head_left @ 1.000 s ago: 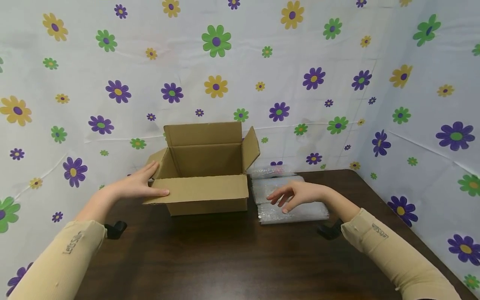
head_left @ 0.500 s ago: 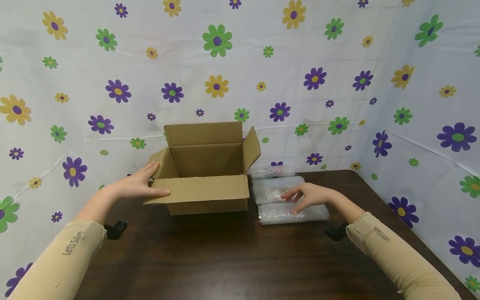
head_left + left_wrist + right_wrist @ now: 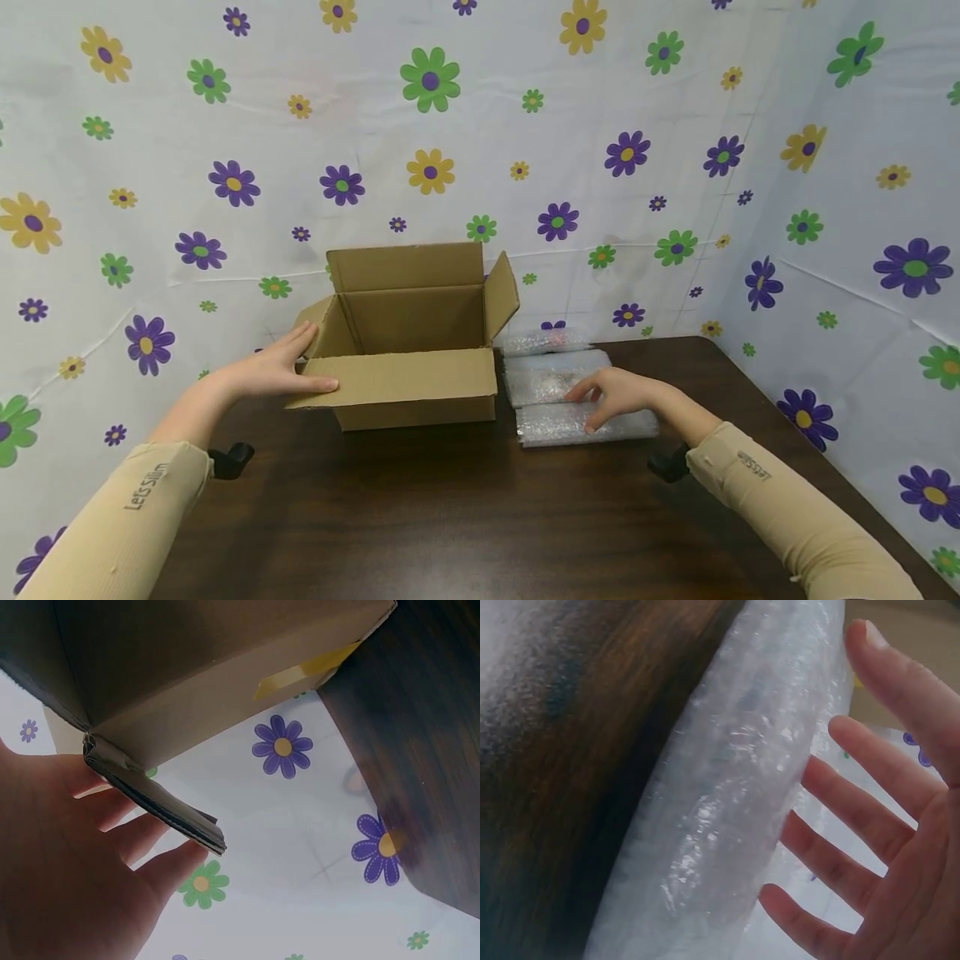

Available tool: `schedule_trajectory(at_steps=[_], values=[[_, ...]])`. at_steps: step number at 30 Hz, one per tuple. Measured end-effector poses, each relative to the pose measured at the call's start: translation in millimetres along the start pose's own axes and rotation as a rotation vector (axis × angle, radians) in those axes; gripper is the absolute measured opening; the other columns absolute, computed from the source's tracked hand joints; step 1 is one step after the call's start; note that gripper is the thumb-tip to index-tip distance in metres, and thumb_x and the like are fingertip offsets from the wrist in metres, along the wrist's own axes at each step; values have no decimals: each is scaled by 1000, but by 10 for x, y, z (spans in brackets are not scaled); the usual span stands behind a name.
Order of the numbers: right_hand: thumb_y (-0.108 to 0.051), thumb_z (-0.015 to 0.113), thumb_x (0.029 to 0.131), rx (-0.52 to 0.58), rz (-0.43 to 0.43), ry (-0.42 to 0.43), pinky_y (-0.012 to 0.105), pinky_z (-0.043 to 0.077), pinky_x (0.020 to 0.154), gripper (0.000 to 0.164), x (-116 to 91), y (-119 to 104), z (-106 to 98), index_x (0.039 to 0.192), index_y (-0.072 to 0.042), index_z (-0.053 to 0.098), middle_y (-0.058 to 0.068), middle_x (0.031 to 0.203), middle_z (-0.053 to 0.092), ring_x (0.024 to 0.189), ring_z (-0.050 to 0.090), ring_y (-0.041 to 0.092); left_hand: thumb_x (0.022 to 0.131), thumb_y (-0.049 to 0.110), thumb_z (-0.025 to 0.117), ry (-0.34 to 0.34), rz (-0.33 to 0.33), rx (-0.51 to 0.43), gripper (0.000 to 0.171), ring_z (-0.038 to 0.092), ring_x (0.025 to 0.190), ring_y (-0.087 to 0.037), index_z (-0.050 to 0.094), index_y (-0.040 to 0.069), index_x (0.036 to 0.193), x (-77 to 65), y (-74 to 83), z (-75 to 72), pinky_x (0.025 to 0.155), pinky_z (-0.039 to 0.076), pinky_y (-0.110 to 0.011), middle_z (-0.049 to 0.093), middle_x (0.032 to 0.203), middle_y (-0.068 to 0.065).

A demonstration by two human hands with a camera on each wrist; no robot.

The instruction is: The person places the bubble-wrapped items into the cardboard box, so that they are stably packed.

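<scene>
An open cardboard box (image 3: pixel 412 408) stands on the table with its flaps spread. My left hand (image 3: pixel 266 371) rests against its left corner, the thumb lying over the front flap (image 3: pixel 408 379) and the fingers along the left flap. In the left wrist view, the fingers (image 3: pixel 142 836) lie mostly straight against a flap edge (image 3: pixel 161 802); their tips are partly hidden. Right of the box, my right hand (image 3: pixel 622 396) is over the nearest bubble-wrapped bundle (image 3: pixel 551 427), fingers apart and loosely bent. Its fingertips are at the side of the bubble wrap (image 3: pixel 727 795) in the right wrist view, not closed round it.
Behind the nearest bundle lie a second bubble-wrapped bundle (image 3: pixel 536 379) and a third (image 3: pixel 543 342) near the wall. The dark wooden table (image 3: pixel 450 508) ends at a rounded far right corner. A flower-patterned sheet (image 3: pixel 465 125) hangs behind the table and along the right side.
My right hand has shifted a little to the right and slightly lower over the bubble-wrapped bundles, then stayed nearly still. My left hand and the box have kept their places.
</scene>
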State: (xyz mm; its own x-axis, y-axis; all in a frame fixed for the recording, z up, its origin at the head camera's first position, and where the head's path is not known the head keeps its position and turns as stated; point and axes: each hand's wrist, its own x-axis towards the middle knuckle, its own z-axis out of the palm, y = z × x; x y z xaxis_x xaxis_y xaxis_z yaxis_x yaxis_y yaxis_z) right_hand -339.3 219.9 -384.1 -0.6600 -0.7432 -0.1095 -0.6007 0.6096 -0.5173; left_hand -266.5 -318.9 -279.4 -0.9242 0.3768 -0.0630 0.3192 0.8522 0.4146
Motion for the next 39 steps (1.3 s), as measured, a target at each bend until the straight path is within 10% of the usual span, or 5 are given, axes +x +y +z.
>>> schedule_trajectory(at_steps=[39], values=[[-22,85,73,-91,34,63,51,42,100,63,-20,-60,276,131,-13,62,8,132,59,123,51,30,86,48,69,6,1,-2,109,1,141,-52,2,-10,151,4,7,8,107,11,-68,-3,155,-34]])
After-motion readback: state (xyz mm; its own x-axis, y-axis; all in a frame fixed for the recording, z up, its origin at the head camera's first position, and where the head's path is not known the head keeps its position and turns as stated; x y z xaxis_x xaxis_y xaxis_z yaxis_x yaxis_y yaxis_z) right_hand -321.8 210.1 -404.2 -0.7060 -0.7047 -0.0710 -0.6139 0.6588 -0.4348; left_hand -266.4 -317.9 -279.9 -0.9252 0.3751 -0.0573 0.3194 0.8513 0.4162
